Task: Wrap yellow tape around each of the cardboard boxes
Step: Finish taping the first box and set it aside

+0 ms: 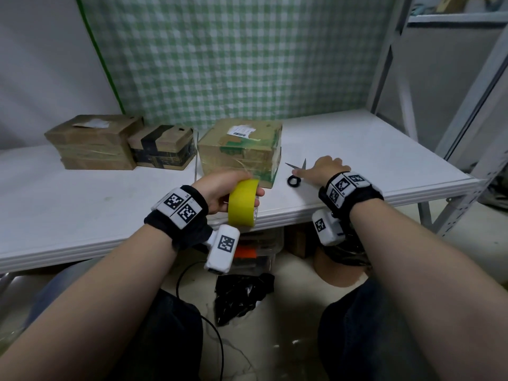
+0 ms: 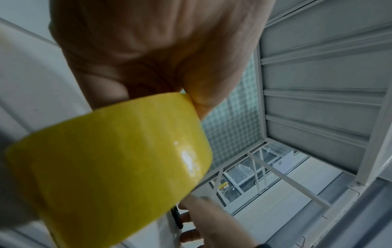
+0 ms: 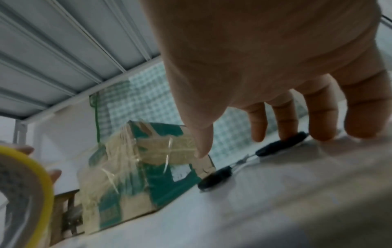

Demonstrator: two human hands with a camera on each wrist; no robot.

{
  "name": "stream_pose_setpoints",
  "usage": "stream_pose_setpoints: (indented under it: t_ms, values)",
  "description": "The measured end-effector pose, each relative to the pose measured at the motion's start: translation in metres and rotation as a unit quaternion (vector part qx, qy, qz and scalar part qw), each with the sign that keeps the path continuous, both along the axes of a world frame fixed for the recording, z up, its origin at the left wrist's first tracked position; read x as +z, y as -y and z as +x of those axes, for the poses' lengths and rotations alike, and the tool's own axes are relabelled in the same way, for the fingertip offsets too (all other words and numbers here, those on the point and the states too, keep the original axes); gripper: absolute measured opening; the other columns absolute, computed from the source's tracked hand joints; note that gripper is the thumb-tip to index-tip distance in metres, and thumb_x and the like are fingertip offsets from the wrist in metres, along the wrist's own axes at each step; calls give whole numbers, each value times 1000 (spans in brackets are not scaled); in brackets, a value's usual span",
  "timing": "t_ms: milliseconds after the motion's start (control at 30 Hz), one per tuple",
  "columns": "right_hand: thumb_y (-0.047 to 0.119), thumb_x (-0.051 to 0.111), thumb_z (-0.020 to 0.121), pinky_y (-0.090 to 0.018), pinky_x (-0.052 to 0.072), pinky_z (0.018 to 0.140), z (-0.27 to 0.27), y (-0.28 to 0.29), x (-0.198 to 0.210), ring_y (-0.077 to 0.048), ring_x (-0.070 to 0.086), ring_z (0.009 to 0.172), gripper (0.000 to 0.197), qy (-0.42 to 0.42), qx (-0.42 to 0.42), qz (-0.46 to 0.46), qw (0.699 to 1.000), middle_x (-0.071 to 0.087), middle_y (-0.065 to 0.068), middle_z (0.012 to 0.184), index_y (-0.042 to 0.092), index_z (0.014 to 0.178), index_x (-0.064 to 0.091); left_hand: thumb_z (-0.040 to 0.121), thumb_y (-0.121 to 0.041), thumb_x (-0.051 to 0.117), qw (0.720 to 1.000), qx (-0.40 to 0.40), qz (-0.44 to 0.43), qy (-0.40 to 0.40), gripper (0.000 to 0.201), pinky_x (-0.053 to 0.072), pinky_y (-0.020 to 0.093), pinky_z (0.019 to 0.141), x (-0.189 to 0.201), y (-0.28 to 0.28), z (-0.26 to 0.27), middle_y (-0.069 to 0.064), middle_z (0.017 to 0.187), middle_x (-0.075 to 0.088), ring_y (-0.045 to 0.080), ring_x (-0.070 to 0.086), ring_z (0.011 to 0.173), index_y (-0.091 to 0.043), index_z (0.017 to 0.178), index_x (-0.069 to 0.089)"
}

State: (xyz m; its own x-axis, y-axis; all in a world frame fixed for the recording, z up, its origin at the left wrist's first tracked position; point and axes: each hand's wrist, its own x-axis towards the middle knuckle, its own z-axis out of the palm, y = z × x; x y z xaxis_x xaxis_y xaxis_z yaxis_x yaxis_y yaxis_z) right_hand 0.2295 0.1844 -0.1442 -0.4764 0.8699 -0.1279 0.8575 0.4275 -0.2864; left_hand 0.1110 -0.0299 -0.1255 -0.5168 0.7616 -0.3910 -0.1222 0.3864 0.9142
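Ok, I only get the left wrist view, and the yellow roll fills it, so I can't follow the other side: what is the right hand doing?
Observer: The right hand lies flat on the white table, its straight fingers touching the black-handled scissors. It is not gripping them.
Operator: Where is the closest box?
Observer: The nearest box stands just behind the tape roll, left of the scissors.
Operator: Any more boxes?
Observer: Two, further left: a left box, and beside it a smaller box with black tape.
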Motion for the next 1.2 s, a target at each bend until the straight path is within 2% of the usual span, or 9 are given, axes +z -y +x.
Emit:
stream_pose_setpoints:
  t_ms: [100,233,367,467,567,633,800,1000,1200]
  values:
    - [73,72,68,-48,38,108,-4,1,-10,-37,35,132,101,0,-32,-5,999,39,-14,139,7,138,43,106,-34,50,1000,-8,-2,3,31,54,45,97,-1,0,-2,3,94,78,18,73,70,-9,116,66]
    - [51,76,75,-41,42,99,0,5,-1,-29,42,106,51,32,8,16,999,48,-10,112,11,99,54,106,-34,50,1000,-4,-4,-1,31,54,44,98,0,2,-1,3,93,78,17,73,69,-10,112,67]
    - [37,83,69,-30,49,63,17,7,8,-24,60,71,38,-3,15,27,1000,65,-6,80,9,82,61,106,-34,50,1000,-2,-3,-7,31,55,40,94,1,3,2,2,92,78,16,72,67,-10,111,69]
    - [37,82,66,-24,47,54,27,6,11,-22,64,61,35,-94,-21,-38,995,71,-5,76,8,78,66,106,-34,50,1000,0,-2,-7,30,54,43,96,1,4,2,3,91,78,16,71,66,-11,105,69]
    - [29,79,80,-18,41,45,29,12,22,-13,56,44,27,-337,-5,-224,915,77,-10,88,4,86,71,105,-33,52,1000,2,1,-7,29,52,45,100,1,4,2,4,92,77,18,70,68,-10,103,70]
    - [29,80,84,-25,44,55,29,16,32,-14,50,48,29,-416,59,-318,850,77,-11,100,4,96,74,105,-32,52,1000,5,3,-10,30,53,44,98,1,4,2,5,91,77,18,70,68,-9,102,71]
    - [52,81,78,-31,47,67,28,16,41,-15,53,65,47,-278,228,-386,849,65,0,98,14,101,67,105,-32,54,1000,9,13,-20,27,56,39,83,0,2,2,6,91,77,19,70,66,-9,109,68]
    - [71,90,49,-36,49,71,38,-5,25,-21,61,76,86,-170,196,-340,904,65,-4,108,9,108,74,104,-30,55,1000,5,23,-17,25,54,47,94,-2,3,0,9,96,77,24,69,71,-8,108,66]
    - [68,82,61,-28,48,72,49,-7,29,-17,64,78,69,-45,236,-363,900,73,3,98,13,100,70,103,-29,57,999,9,27,-18,20,54,45,89,-1,3,1,10,95,77,24,69,69,-11,107,64]
